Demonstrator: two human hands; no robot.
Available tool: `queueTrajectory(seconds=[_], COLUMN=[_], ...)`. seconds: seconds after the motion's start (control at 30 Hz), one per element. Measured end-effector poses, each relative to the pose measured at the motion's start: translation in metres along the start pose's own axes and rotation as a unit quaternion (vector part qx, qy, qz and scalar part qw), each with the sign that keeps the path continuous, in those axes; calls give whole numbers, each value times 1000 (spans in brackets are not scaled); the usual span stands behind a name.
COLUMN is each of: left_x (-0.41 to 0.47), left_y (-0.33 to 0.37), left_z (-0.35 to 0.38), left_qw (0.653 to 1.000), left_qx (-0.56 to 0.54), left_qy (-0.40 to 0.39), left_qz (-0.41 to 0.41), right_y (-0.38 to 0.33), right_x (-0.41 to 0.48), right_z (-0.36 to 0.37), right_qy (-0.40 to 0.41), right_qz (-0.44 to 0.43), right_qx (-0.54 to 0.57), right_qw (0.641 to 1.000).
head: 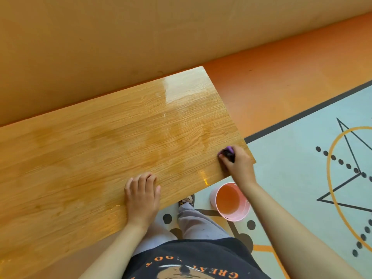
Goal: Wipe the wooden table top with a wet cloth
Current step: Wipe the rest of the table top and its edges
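I count one bench (100, 148) | one cloth (228, 153), right hand (238, 165) fingers (223, 157) gripping it | left hand (142, 195) fingers (141, 179) together on bench | one bucket (213, 196)

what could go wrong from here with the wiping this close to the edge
1. The right hand grips the purple cloth near the right edge of the table; a stroke further that way could run off the top.
2. The pink bucket of water stands on the floor close to the person's foot; a step might tip it.
3. The left hand rests on a top that looks wet, so it may slip.
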State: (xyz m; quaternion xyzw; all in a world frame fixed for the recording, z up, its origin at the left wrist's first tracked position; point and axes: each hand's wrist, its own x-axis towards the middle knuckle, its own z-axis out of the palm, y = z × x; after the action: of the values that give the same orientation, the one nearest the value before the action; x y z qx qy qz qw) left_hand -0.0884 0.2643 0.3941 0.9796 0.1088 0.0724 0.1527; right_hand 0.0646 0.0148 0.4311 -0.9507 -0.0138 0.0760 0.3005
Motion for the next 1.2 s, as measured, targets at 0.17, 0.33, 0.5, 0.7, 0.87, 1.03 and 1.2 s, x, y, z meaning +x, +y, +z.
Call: queueTrajectory(seconds=[0.17,0.33,0.5,0.7,0.87,1.03,1.2], left_x=[-2,-3,-2,0,0,0,-1], left_y=[-1,1,1,4,4,4,5], left_z=[5,6,7,5,4,3,2], left_qw=[1000,1000,1000,1000,999,999,999], left_qx=[6,13,22,21,25,32,37], left_qy=[4,4,7,7,2,-1,-9], left_qz=[-14,-22,-21,-18,-20,-18,-15], right_y=[34,-12,-54,15,16,-39,-73], right_x=[38,26,4,52,82,62,38], right_z=[-29,11,42,-17,-22,30,58], right_qy=[59,47,-132,-28,52,10,-111], right_qz=[72,20,-202,-46,66,-32,-194], right_qx=[-61,-21,-51,-34,-68,-23,-14], right_qw=[994,998,969,998,994,999,975])
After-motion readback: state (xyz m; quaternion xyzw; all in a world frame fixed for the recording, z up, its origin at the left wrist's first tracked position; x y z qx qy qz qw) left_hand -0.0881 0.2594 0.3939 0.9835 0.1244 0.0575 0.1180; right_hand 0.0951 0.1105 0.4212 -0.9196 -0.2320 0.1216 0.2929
